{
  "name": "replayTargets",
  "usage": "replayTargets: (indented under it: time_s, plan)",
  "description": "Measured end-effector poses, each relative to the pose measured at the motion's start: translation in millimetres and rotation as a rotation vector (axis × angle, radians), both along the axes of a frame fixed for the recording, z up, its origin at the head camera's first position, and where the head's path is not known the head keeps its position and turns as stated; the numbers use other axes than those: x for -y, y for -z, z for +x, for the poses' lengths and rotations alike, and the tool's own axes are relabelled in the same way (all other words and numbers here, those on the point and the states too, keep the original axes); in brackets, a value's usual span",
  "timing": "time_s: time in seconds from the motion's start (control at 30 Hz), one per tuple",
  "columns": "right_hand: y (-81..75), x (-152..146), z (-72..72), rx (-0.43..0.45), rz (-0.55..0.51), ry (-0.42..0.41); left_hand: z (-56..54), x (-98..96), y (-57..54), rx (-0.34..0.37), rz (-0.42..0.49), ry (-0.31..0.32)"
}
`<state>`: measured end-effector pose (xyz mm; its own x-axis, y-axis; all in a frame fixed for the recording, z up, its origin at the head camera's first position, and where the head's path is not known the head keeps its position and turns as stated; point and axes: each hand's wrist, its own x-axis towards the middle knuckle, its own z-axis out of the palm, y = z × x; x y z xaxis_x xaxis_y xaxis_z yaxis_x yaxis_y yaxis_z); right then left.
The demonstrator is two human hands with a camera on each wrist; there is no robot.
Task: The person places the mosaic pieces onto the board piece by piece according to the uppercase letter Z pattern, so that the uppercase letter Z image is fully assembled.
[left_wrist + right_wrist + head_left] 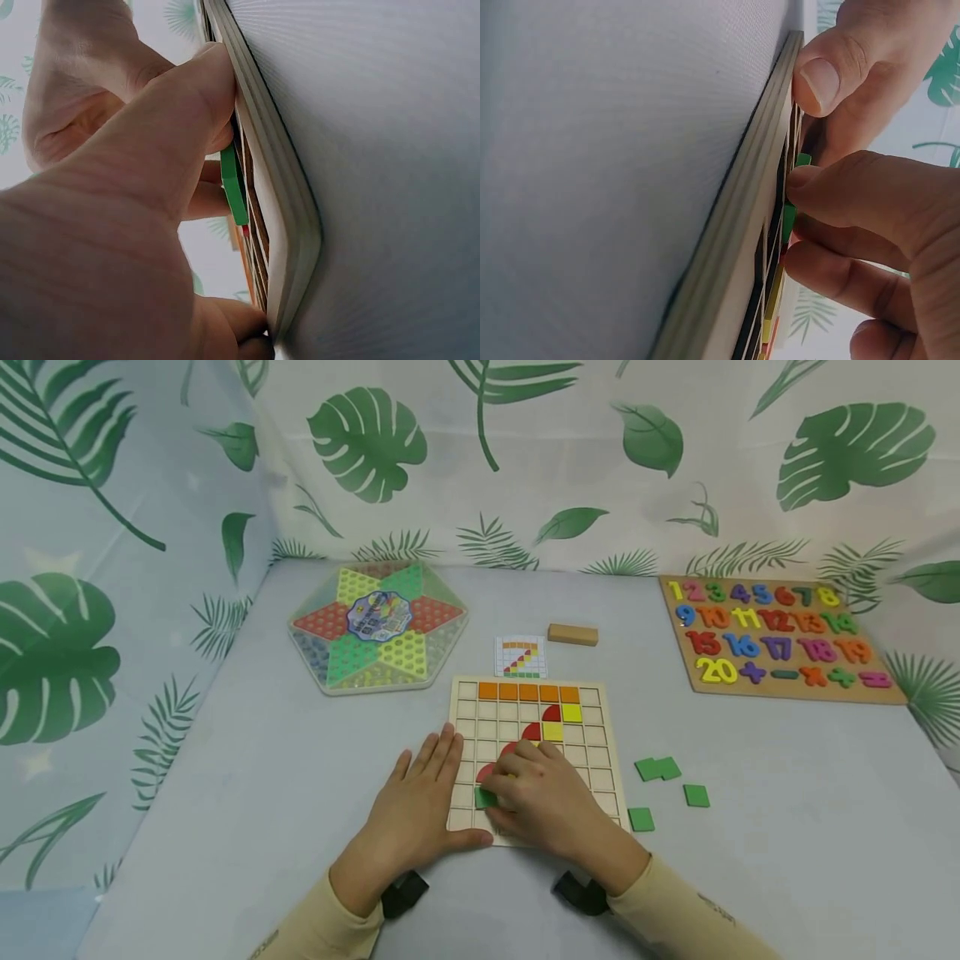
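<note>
A wooden grid board (467, 729) lies in front of the person, with orange square tiles (528, 692) along its top row. Red quarter-circle pieces (531, 732) and yellow squares (572, 713) run down it diagonally; the right hand covers some. The left hand (412, 806) rests at the board's left side, fingers straight, thumb on the near edge. With thumb and fingers, the right hand (543, 793) pinches a green square tile (483, 797) at a lower-left cell. In the left wrist view this green tile (233, 187) stands slightly tilted against the grid.
Several loose green tiles (696, 796) lie right of the board. Behind it are a small printed pattern card (521, 657) and a wooden block (573, 634). A star-patterned hexagonal game board (378, 652) sits back left, a number puzzle board (795, 643) back right.
</note>
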<state>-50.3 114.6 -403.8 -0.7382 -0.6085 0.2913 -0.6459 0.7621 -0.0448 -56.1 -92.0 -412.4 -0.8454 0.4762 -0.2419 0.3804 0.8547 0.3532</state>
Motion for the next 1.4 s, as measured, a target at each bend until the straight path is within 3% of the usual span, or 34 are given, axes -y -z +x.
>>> replayTargets:
  time_s: [0.2, 0.6, 0.87, 1.13, 1.4]
  plan:
    - [0.3, 1, 1.6, -0.006, 0.026, 0.023, 0.6, -0.3, -0.5, 0.001, 0.001, -0.001]
    - [-3.9, 5, 5.3, 0.064, 0.028, 0.138, 1.0, -1.3, -1.2, 0.002, -0.001, -0.003]
    - [-5.2, -1, 5.8, 0.070, -0.001, 0.149, 1.5, -1.9, -1.4, 0.007, -0.001, -0.004]
    - [-8.6, -35, -0.5, 0.054, -0.107, 0.212, 1.9, -1.7, 0.0, -0.001, -0.006, -0.009]
    - [-13.3, -92, -6.1, 0.091, -0.104, 0.400, 0.5, -2.1, -0.2, 0.009, -0.009, -0.011]
